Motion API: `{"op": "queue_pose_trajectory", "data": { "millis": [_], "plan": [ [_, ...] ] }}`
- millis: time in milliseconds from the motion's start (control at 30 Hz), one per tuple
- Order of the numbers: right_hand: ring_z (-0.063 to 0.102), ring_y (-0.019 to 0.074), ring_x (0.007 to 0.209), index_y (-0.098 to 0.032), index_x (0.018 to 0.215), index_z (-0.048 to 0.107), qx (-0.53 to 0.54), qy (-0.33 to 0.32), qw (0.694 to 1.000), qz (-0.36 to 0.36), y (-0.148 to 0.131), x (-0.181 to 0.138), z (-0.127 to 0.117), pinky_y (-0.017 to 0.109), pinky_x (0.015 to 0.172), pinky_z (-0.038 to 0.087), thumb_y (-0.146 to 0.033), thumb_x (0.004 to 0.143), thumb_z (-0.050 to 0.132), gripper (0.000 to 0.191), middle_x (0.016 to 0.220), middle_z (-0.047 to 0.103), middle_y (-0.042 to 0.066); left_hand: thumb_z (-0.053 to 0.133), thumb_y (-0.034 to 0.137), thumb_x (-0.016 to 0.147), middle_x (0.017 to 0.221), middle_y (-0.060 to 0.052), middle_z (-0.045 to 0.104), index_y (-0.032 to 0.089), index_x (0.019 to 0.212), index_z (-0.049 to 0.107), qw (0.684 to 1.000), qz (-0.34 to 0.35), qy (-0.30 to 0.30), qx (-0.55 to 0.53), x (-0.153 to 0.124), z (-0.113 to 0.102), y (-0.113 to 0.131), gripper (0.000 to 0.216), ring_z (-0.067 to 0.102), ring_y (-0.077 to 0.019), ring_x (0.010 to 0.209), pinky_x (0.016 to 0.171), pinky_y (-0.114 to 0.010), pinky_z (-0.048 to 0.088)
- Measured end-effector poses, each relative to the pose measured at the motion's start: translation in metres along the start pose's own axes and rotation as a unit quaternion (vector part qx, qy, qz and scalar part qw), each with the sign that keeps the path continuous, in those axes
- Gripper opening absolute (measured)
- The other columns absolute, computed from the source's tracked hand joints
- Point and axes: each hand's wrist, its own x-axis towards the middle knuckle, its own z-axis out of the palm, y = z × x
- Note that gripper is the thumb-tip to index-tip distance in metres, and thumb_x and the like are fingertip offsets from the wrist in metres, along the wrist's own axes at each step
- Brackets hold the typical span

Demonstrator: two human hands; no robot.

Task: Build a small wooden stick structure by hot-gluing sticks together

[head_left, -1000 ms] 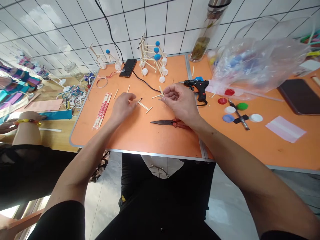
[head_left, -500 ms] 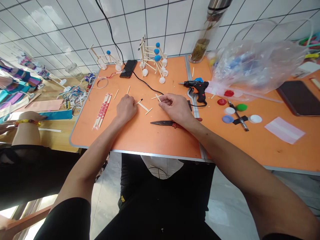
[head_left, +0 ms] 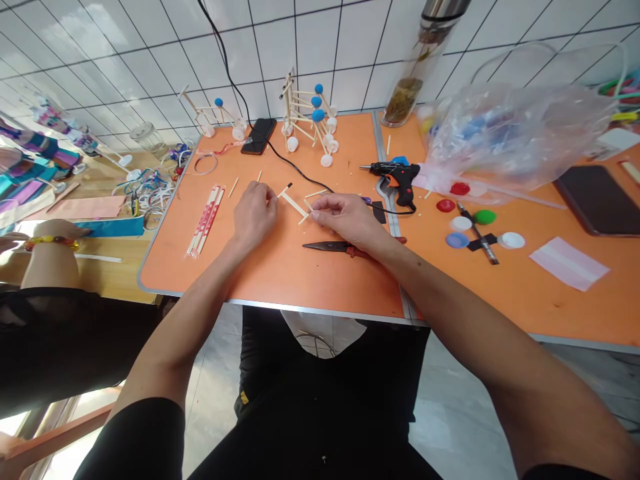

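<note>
My left hand [head_left: 255,215] rests on the orange table [head_left: 280,273], fingers curled and pinching one end of a small frame of glued wooden sticks [head_left: 295,203]. My right hand [head_left: 345,217] is closed on the frame's other end, fingertips pinched together. The frame lies low over the table between the two hands. Red-handled pliers [head_left: 340,248] lie just under my right wrist. A black glue gun [head_left: 397,177] rests to the right of my right hand.
Two stick-and-cap models [head_left: 310,123] stand at the back by a phone [head_left: 260,135] and black cable. Wrapped chopsticks [head_left: 205,220] lie left. Bottle caps [head_left: 470,223], a plastic bag [head_left: 505,133] and a jar [head_left: 417,67] are right. Another person's arm [head_left: 50,253] is at far left.
My right hand has come down and left from above the table to the stick frame. My left hand shifted slightly, and the frame now sits turned between both hands.
</note>
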Motion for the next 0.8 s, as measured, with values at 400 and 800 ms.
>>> {"op": "queue_pose_trajectory", "data": {
  "millis": [400, 800],
  "plan": [
    [0.068, 0.0179, 0.080, -0.023, 0.092, 0.083, 0.037, 0.034, 0.999, 0.003, -0.010, -0.003, -0.001, 0.031, 0.070, 0.059, -0.048, 0.083, 0.092, 0.029, 0.093, 0.082, 0.005, 0.074, 0.024, 0.103, 0.114, -0.009, 0.076, 0.027, 0.101, 0.061, 0.974, 0.032, 0.073, -0.212, 0.002, 0.003, 0.008, 0.014, 0.070, -0.0244, 0.096, 0.094, -0.041, 0.056],
    [0.069, 0.0196, 0.084, -0.024, 0.096, 0.084, 0.020, 0.068, 0.996, -0.054, -0.011, -0.006, 0.000, 0.035, 0.079, 0.058, -0.050, 0.089, 0.088, 0.027, 0.096, 0.083, 0.004, 0.099, 0.039, 0.091, 0.105, -0.005, 0.085, 0.021, 0.101, 0.081, 0.702, -0.199, -0.166, -0.664, -0.019, 0.020, 0.035, 0.027, 0.079, -0.0122, 0.085, 0.081, -0.024, 0.066]
  ]
}}
